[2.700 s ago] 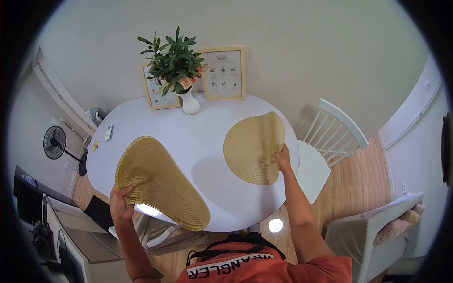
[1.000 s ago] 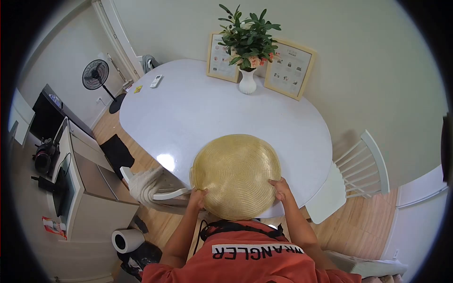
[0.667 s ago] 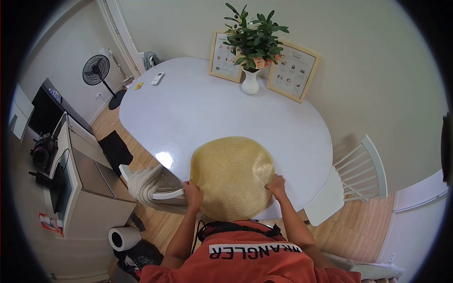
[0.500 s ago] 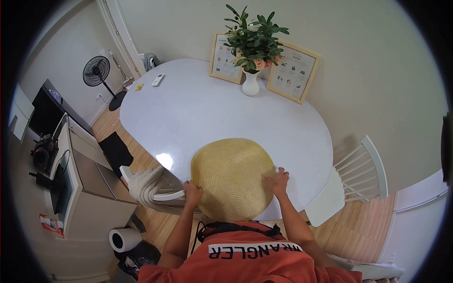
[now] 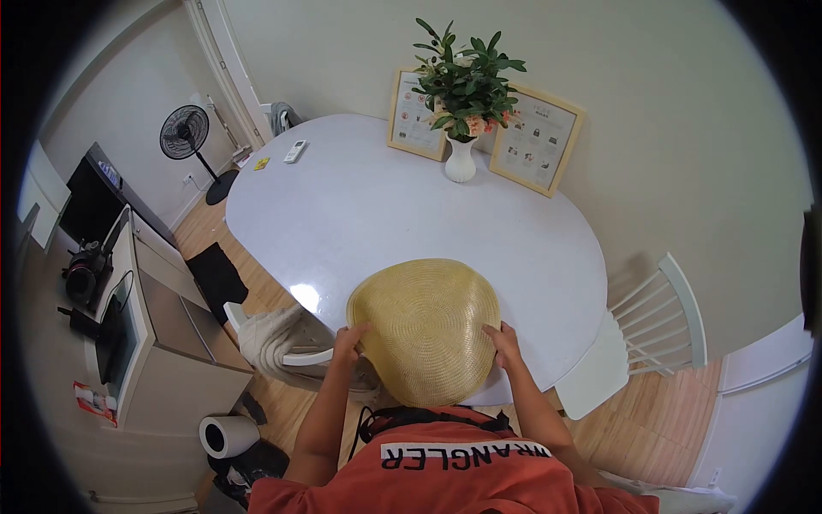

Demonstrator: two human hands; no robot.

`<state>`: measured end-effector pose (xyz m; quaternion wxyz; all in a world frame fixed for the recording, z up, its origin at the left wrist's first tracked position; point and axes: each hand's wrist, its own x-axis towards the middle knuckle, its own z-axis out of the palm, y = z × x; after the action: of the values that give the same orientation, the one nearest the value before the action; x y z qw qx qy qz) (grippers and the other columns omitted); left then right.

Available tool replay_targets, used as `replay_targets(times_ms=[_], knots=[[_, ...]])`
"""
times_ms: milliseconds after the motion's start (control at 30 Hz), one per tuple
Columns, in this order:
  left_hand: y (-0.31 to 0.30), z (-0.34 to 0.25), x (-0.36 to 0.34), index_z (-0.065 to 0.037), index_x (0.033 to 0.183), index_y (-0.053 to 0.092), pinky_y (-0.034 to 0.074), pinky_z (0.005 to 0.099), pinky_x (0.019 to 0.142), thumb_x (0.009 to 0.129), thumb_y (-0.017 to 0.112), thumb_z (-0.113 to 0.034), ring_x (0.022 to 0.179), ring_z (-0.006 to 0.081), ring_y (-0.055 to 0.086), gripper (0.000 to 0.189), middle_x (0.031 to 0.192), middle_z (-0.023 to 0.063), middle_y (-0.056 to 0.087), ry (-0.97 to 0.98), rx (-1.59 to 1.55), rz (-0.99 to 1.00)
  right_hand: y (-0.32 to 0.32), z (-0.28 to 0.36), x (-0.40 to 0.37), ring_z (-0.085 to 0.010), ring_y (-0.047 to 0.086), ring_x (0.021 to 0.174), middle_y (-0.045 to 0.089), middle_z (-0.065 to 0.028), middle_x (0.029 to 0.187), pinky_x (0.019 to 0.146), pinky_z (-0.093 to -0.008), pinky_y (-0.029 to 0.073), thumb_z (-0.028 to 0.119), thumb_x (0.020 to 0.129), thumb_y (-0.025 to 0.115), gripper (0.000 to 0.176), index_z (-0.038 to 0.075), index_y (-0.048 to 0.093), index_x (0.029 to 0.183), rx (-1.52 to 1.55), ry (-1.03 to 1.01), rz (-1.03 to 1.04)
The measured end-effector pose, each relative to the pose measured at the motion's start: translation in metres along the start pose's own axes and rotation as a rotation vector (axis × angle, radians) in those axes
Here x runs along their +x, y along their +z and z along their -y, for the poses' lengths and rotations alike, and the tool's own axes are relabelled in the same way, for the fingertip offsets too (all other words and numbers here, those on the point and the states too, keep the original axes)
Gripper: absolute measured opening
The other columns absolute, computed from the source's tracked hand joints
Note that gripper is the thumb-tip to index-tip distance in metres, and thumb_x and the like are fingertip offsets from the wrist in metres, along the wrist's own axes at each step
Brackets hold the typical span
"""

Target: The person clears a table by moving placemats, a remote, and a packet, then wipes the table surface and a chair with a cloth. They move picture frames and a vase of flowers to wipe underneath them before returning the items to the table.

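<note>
Woven placemat (image 5: 424, 330) on table (image 5: 377, 206), at its 6 o'clock edge, gripped at 9 by left hand (image 5: 349, 343), at 3 by right hand (image 5: 505, 341). Vase (image 5: 461, 160) at 12, remote (image 5: 294, 152) at 10, chair (image 5: 659, 334) at 4, all well apart. Sides bent narrower than before.
</note>
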<state>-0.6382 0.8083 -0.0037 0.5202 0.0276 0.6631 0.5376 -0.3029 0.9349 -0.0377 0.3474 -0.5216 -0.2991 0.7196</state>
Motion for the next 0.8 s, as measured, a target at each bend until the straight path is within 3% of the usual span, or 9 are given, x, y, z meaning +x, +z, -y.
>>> replay_targets(times_ms=[133, 200, 233, 333, 467, 567, 633, 733, 800], knots=[[0.015, -0.008, 0.013, 0.011, 0.106, 0.052, 0.055, 0.0368, 0.062, 0.074, 0.062, -0.001, 0.075, 0.0258, 0.065, 0.036, 0.093, 0.0176, 0.062, -0.074, -0.147, 0.05, 0.001, -0.012, -0.002, -0.0178, 0.058, 0.095, 0.06, -0.013, 0.108, 0.079, -0.0301, 0.05, -0.002, 0.084, 0.057, 0.035, -0.003, 0.051, 0.118, -0.183, -0.228, -0.079], [0.02, -0.019, 0.021, 0.011, 0.108, 0.052, 0.055, 0.037, 0.064, 0.076, 0.063, -0.001, 0.076, 0.0252, 0.065, 0.036, 0.094, 0.017, 0.063, 0.104, 0.208, 0.105, -0.001, -0.001, 0.005, -0.0159, 0.055, 0.097, 0.059, -0.0099, 0.11, 0.081, -0.0303, 0.049, -0.003, 0.087, 0.054, 0.034, 0.001, 0.051, 0.121, -0.287, -0.302, 0.054], [0.026, -0.03, 0.005, 0.01, 0.111, 0.052, 0.055, 0.0369, 0.069, 0.077, 0.062, 0.001, 0.08, 0.0253, 0.065, 0.037, 0.097, 0.0172, 0.063, 0.194, 0.107, 0.239, 0.001, 0.011, 0.003, -0.0159, 0.055, 0.097, 0.059, -0.0099, 0.11, 0.081, -0.0303, 0.049, -0.003, 0.087, 0.054, 0.034, 0.001, 0.051, 0.121, -0.29, -0.301, 0.057], [0.048, -0.058, -0.044, 0.011, 0.113, 0.051, 0.055, 0.0359, 0.074, 0.076, 0.06, 0.004, 0.085, 0.0253, 0.065, 0.038, 0.099, 0.0168, 0.063, 0.263, -0.081, 0.309, 0.006, 0.054, -0.007, -0.0156, 0.056, 0.094, 0.059, -0.0077, 0.109, 0.083, -0.0301, 0.048, -0.006, 0.088, 0.05, 0.037, 0.002, 0.05, 0.124, -0.116, -0.446, 0.162], [0.048, -0.044, -0.052, 0.006, 0.118, 0.052, 0.054, 0.0351, 0.08, 0.074, 0.059, 0.008, 0.089, 0.025, 0.064, 0.044, 0.105, 0.0141, 0.063, 0.302, -0.13, 0.238, -0.014, 0.078, -0.014, -0.0149, 0.057, 0.093, 0.06, -0.0073, 0.108, 0.083, -0.0278, 0.048, -0.006, 0.089, 0.049, 0.038, 0.0, 0.049, 0.126, 0.039, -0.362, 0.154], [0.041, 0.003, -0.037, 0.001, 0.123, 0.052, 0.052, 0.0343, 0.08, 0.072, 0.058, 0.011, 0.091, 0.0235, 0.064, 0.052, 0.108, 0.0118, 0.063, 0.321, -0.045, 0.223, -0.035, 0.061, -0.006, -0.0165, 0.058, 0.094, 0.06, -0.0085, 0.109, 0.085, -0.0288, 0.048, -0.006, 0.089, 0.048, 0.039, -0.001, 0.047, 0.128, -0.123, -0.291, 0.142], [0.035, 0.037, -0.028, -0.002, 0.127, 0.05, 0.051, 0.0329, 0.079, 0.071, 0.057, 0.012, 0.092, 0.0215, 0.062, 0.058, 0.109, 0.0103, 0.062, 0.216, 0.038, 0.167, -0.054, 0.042, -0.009, -0.0182, 0.059, 0.096, 0.06, -0.0097, 0.111, 0.086, -0.0301, 0.048, -0.006, 0.088, 0.048, 0.041, 0.0, 0.047, 0.128, -0.201, -0.211, 0.146], [0.034, 0.06, -0.042, 0.001, 0.124, 0.049, 0.053, 0.0341, 0.08, 0.075, 0.055, 0.012, 0.09, 0.0235, 0.063, 0.051, 0.107, 0.0134, 0.062, 0.18, 0.049, 0.039, -0.065, 0.031, -0.036, -0.0209, 0.06, 0.096, 0.06, -0.0126, 0.112, 0.082, -0.0329, 0.051, -0.007, 0.085, 0.051, 0.041, -0.002, 0.049, 0.125, -0.024, -0.04, 0.091], [0.028, 0.066, -0.042, 0.0, 0.124, 0.05, 0.053, 0.0332, 0.077, 0.076, 0.056, 0.011, 0.089, 0.0226, 0.063, 0.049, 0.105, 0.0129, 0.062, 0.216, 0.026, 0.059, -0.068, 0.014, -0.045, -0.0225, 0.061, 0.095, 0.061, -0.014, 0.11, 0.08, -0.0343, 0.052, -0.007, 0.084, 0.052, 0.039, -0.005, 0.05, 0.123, -0.097, 0.008, 0.123]])
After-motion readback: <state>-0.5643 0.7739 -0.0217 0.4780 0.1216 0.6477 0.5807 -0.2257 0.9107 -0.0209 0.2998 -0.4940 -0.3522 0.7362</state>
